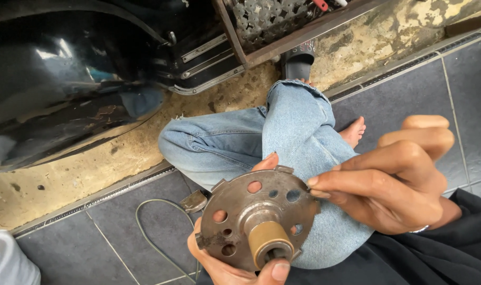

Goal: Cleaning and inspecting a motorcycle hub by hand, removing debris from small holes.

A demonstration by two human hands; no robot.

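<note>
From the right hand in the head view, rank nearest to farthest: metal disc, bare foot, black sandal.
1. Metal disc: touched at its right rim by the right hand.
2. Bare foot: just above the hand, on the tiles.
3. Black sandal: top centre, farthest.

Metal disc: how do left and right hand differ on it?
The left hand cups the round perforated metal disc from below, thumb beside the brass-coloured hub; the right hand only pinches the disc's rim with fingertips from the right. The left hand is mostly hidden behind the disc; the right hand is in full view, knuckles up. Both are bare and touch the disc above a jeans-clad leg.
</note>
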